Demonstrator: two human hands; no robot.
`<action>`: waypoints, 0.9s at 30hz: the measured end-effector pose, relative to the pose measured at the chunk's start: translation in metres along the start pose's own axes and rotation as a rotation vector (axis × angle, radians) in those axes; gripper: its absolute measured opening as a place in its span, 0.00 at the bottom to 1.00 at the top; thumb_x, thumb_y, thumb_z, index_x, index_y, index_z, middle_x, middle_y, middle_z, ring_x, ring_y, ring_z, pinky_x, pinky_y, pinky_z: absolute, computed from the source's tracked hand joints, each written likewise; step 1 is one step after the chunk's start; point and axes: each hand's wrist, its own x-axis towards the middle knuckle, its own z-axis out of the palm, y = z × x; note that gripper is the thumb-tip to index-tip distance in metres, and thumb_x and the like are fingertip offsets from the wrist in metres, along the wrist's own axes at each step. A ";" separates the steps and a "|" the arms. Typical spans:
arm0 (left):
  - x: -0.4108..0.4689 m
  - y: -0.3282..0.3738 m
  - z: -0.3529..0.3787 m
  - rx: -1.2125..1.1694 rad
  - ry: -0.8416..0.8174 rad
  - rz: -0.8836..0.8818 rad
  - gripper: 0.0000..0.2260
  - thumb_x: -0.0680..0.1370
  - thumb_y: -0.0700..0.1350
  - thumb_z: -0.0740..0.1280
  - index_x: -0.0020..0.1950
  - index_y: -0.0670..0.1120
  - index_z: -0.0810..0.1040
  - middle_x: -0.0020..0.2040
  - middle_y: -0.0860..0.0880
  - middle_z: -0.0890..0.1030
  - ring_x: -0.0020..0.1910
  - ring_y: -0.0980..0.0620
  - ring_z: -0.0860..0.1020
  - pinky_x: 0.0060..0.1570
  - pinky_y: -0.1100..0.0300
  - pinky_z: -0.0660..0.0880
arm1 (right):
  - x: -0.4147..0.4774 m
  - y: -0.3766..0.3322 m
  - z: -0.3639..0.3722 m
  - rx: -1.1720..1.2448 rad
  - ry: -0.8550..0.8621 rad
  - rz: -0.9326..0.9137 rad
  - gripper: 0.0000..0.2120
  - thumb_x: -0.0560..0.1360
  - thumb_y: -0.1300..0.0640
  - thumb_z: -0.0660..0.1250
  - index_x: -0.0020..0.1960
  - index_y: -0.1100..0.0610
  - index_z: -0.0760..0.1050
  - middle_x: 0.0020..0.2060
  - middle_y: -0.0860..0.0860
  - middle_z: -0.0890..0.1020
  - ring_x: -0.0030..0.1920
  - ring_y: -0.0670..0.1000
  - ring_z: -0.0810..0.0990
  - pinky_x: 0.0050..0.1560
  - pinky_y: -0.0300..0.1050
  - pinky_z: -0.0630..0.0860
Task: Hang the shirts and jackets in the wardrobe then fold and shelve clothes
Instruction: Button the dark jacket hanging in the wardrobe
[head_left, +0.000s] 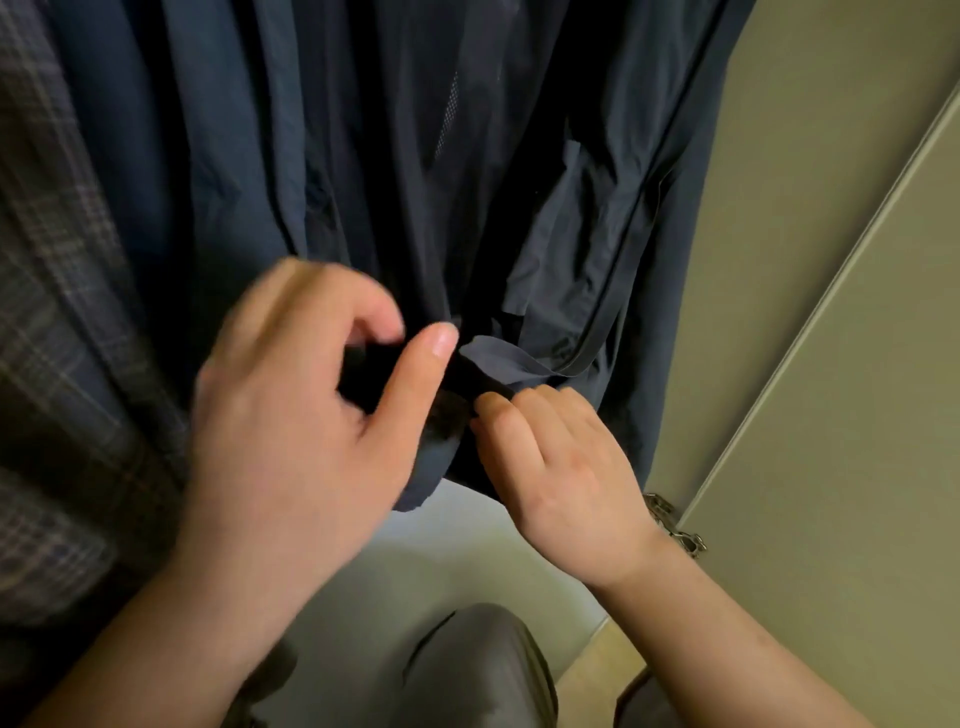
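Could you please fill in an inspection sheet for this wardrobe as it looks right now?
Surface: pale wardrobe floor below the hem, partly visible.
Job's things: navy jacket hanging; plaid shirt hanging to its left.
Clutter: nothing seen.
Grips: left hand holds the jacket's hem; right hand has fingers curled at the hem, hold hidden.
Cables: nothing seen.
Surroundings: wardrobe door at right with a metal hinge; person's trousered knee below.
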 end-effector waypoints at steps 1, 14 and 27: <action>-0.016 0.004 -0.004 -0.054 0.038 -0.042 0.17 0.81 0.58 0.64 0.36 0.50 0.72 0.32 0.54 0.72 0.34 0.58 0.71 0.36 0.66 0.67 | 0.001 0.000 0.001 0.002 -0.021 -0.011 0.07 0.74 0.68 0.66 0.51 0.67 0.80 0.33 0.56 0.71 0.32 0.56 0.67 0.35 0.50 0.66; -0.073 -0.007 0.096 -1.302 0.016 -1.299 0.17 0.74 0.55 0.70 0.47 0.40 0.81 0.50 0.43 0.85 0.54 0.48 0.84 0.55 0.53 0.77 | 0.000 -0.005 0.039 0.032 -0.065 -0.075 0.05 0.75 0.67 0.65 0.47 0.66 0.80 0.33 0.56 0.73 0.32 0.57 0.70 0.34 0.51 0.69; -0.015 -0.025 0.049 -1.377 -0.193 -1.049 0.08 0.71 0.42 0.72 0.47 0.39 0.83 0.48 0.37 0.85 0.49 0.42 0.85 0.46 0.56 0.82 | 0.013 -0.014 0.021 0.442 0.015 0.231 0.06 0.81 0.63 0.65 0.53 0.66 0.73 0.42 0.54 0.72 0.41 0.51 0.71 0.44 0.45 0.70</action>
